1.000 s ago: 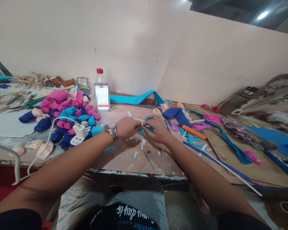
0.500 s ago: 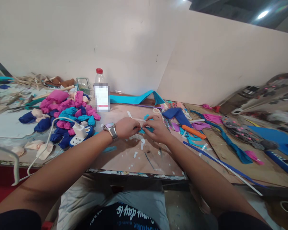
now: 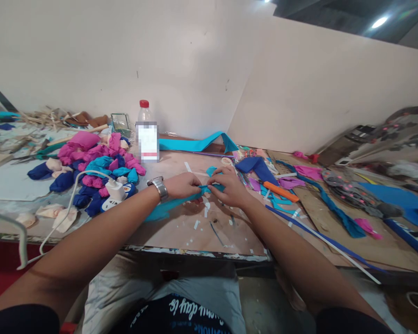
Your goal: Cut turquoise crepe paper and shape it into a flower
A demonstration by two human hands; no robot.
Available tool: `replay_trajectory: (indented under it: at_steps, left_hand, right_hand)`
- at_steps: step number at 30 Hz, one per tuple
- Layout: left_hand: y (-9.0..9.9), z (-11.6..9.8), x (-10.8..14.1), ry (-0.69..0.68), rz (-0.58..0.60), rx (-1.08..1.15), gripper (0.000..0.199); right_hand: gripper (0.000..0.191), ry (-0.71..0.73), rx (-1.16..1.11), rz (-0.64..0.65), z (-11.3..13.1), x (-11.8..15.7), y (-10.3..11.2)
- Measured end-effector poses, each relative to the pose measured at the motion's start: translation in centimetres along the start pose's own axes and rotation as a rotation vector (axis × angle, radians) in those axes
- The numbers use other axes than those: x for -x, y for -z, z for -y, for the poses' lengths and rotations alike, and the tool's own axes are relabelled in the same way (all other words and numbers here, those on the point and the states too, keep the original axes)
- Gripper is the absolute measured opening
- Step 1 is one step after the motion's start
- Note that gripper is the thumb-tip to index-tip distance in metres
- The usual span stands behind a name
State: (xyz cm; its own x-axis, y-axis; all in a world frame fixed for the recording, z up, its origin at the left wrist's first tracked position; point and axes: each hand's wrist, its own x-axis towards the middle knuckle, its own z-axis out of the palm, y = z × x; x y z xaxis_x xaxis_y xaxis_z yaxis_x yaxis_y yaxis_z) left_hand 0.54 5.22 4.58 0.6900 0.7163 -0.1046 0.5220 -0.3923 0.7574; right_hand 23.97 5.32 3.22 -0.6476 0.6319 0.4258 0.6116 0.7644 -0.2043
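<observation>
A strip of turquoise fabric (image 3: 174,204) runs between my two hands near the middle of the table, its loose end trailing to the left under my wrist. My left hand (image 3: 185,186), with a metal watch on the wrist, pinches the strip on one side. Close beside it, my right hand (image 3: 231,188) grips the strip with bent fingers, its index finger raised and curved. Between the fingertips the fabric looks gathered; its exact fold is too small to make out. Small white scraps (image 3: 197,224) lie on the tabletop (image 3: 181,236) below.
Bunched fabric pieces (image 3: 94,160) in pink, blue and turquoise are heaped at left beside a power strip (image 3: 113,202) with a white cable. A red-capped bottle (image 3: 144,111) stands behind. Right of my hands lie an orange-handled cutter (image 3: 281,191), fabric scraps and a braided band (image 3: 329,204).
The turquoise strip now shows more between my fingers and trails left as a blurred length. My left hand has shifted slightly left; my right hand has hardly moved.
</observation>
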Motion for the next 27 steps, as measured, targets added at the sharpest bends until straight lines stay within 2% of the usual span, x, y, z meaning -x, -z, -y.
replay_trajectory:
  at_steps: [4,9,12,15,20,27]
  left_hand:
    - [0.1,0.4,-0.1,0.008,0.029,0.082,0.028]
    - [0.2,0.6,-0.2,0.014,0.056,-0.002,0.026]
    - [0.2,0.9,-0.2,0.012,0.094,0.022,0.026]
    - [0.1,1.3,-0.2,0.054,0.158,0.140,0.025]
    - [-0.3,1.7,0.0,0.188,0.315,0.481,0.022]
    - [-0.1,1.2,0.1,0.193,0.272,0.454,0.019]
  right_hand:
    - [0.013,0.024,-0.026,0.042,0.2,0.0,0.2]
    - [0.011,0.046,-0.053,0.067,0.1,0.0,0.1]
    - [0.011,0.047,-0.051,0.081,0.1,0.0,0.1]
    - [0.011,0.061,-0.055,0.118,0.1,-0.1,0.2]
    - [0.011,0.071,-0.054,0.165,0.1,-0.1,0.2]
    - [0.014,0.081,-0.054,0.181,0.2,-0.1,0.1]
